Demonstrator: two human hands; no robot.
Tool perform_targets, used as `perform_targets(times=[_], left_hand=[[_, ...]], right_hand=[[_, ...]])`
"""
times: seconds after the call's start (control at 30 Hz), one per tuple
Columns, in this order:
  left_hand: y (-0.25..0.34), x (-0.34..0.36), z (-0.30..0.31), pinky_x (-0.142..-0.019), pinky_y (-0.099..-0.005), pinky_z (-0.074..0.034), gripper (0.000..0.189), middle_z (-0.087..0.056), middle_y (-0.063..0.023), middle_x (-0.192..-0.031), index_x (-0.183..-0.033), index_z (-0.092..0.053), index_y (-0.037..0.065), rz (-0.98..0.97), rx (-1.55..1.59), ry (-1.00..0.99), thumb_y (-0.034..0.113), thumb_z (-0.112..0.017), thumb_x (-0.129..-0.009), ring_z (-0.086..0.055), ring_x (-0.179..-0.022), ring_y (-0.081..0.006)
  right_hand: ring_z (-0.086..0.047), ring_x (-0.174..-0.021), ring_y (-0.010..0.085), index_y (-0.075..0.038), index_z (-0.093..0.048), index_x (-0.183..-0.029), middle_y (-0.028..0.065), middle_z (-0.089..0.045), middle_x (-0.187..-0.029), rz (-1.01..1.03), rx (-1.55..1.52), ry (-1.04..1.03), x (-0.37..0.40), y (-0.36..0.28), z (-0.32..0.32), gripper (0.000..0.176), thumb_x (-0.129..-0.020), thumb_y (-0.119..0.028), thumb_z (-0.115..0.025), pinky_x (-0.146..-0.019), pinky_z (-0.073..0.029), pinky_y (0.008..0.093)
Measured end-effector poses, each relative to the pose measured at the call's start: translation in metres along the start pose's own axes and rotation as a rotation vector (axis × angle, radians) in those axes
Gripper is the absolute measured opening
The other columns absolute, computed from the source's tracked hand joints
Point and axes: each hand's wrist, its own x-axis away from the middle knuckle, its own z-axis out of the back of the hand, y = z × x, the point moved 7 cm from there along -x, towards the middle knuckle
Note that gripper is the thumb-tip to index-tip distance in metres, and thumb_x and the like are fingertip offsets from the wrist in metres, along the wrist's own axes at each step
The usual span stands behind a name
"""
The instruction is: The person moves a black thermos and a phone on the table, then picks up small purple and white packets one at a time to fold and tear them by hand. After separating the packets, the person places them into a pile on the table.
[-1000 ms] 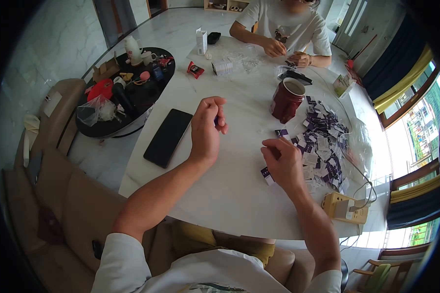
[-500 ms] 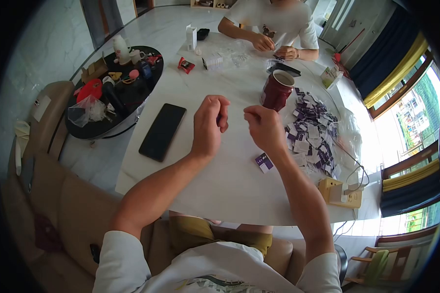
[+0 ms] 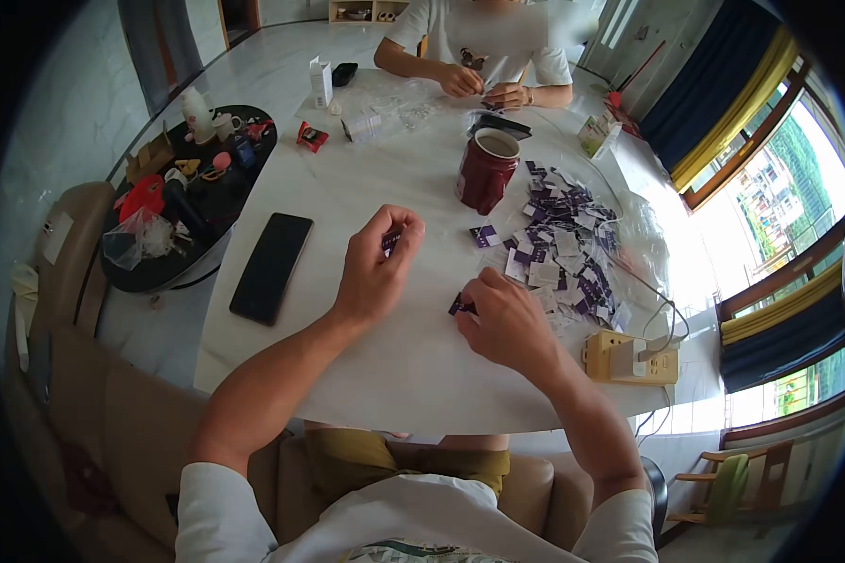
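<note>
My left hand [image 3: 377, 266] is raised over the table with its fingers curled around a small purple-and-white card [image 3: 391, 243], partly hidden by them. Close to the tabletop, my right hand [image 3: 507, 321] pinches another small purple card [image 3: 459, 305] between thumb and fingers. A single card [image 3: 485, 236] lies apart, just left of a loose pile of similar purple-and-white cards [image 3: 565, 255]. Behind that single card stands a dark red can [image 3: 485, 178] with an open top. To the left of my left hand, a black phone [image 3: 271, 268] lies flat.
Across the table [image 3: 347, 178] a person's hands [image 3: 483, 89] work at something small. A power strip [image 3: 629, 359] with plugged-in cables sits at the right edge. Further back are a red packet [image 3: 312, 137], a white box [image 3: 321, 82] and clear plastic [image 3: 404, 110].
My right hand has come down and toward me and now pinches the card that lay near my forearm. My left hand stays raised. The view has shifted, moving the table leftward.
</note>
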Motion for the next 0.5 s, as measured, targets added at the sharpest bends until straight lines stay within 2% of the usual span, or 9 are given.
perform_targets(times=[0.03,0.13,0.23,0.33,0.43,0.5], left_hand=[[0.003,0.002,-0.003,-0.054,-0.0238,-0.037,0.017,-0.049,0.0043,-0.07,-0.101,-0.058,0.004,-0.042,-0.074,-0.016,0.02,-0.056,-0.106,-0.041,-0.059,-0.0028],[0.015,0.008,-0.013,-0.055,-0.0233,-0.039,0.014,-0.056,0.0017,-0.072,-0.098,-0.059,0.002,-0.192,-0.173,-0.08,0.015,-0.059,-0.103,-0.048,-0.063,-0.0035],[0.02,0.013,-0.02,-0.057,-0.0236,-0.043,0.012,-0.061,-0.0002,-0.072,-0.096,-0.06,0.0,-0.24,-0.223,-0.119,0.011,-0.064,-0.1,-0.053,-0.063,-0.0047],[0.02,0.015,-0.022,-0.058,-0.0237,-0.044,0.011,-0.062,-0.0011,-0.071,-0.096,-0.06,0.0,-0.242,-0.23,-0.154,0.009,-0.066,-0.098,-0.055,-0.063,-0.0048],[0.018,0.016,-0.023,-0.058,-0.0239,-0.045,0.015,-0.062,-0.0012,-0.071,-0.094,-0.06,0.0,-0.193,-0.25,-0.174,0.012,-0.07,-0.096,-0.055,-0.064,-0.0049],[0.019,0.015,-0.023,-0.059,-0.0241,-0.045,0.02,-0.062,-0.0013,-0.071,-0.092,-0.06,0.001,-0.123,-0.292,-0.194,0.015,-0.074,-0.094,-0.055,-0.065,-0.0051]], right_hand=[[-0.066,-0.104,0.0374,0.001,-0.068,-0.105,0.0173,-0.063,-0.104,0.028,-0.07,0.038,-0.003,0.002,0.003,0.027,-0.084,-0.015,-0.074,-0.09,-0.055,0.0459],[-0.065,-0.107,0.037,-0.002,-0.066,-0.111,0.0174,-0.063,-0.105,-0.04,-0.183,-0.07,-0.014,0.02,-0.003,0.032,-0.082,-0.014,-0.076,-0.093,-0.053,0.0453],[-0.065,-0.107,0.0349,-0.002,-0.066,-0.108,0.0185,-0.063,-0.112,-0.074,-0.217,-0.202,-0.02,0.028,-0.006,0.031,-0.082,-0.014,-0.078,-0.092,-0.052,0.0446],[-0.068,-0.094,0.0337,0.0,-0.067,-0.102,0.0172,-0.068,-0.103,0.002,-0.227,-0.144,-0.02,0.027,0.0,0.028,-0.082,-0.014,-0.08,-0.085,-0.054,0.0418],[-0.071,-0.079,0.0282,0.004,-0.069,-0.101,0.0146,-0.072,-0.088,-0.084,-0.452,-0.148,-0.019,0.027,0.006,0.026,-0.084,-0.013,-0.079,-0.073,-0.055,0.0376],[-0.071,-0.072,0.0232,0.005,-0.07,-0.102,0.0131,-0.073,-0.08,-0.139,-0.608,0.024,-0.026,0.031,0.016,0.025,-0.085,-0.012,-0.078,-0.067,-0.054,0.0347]])
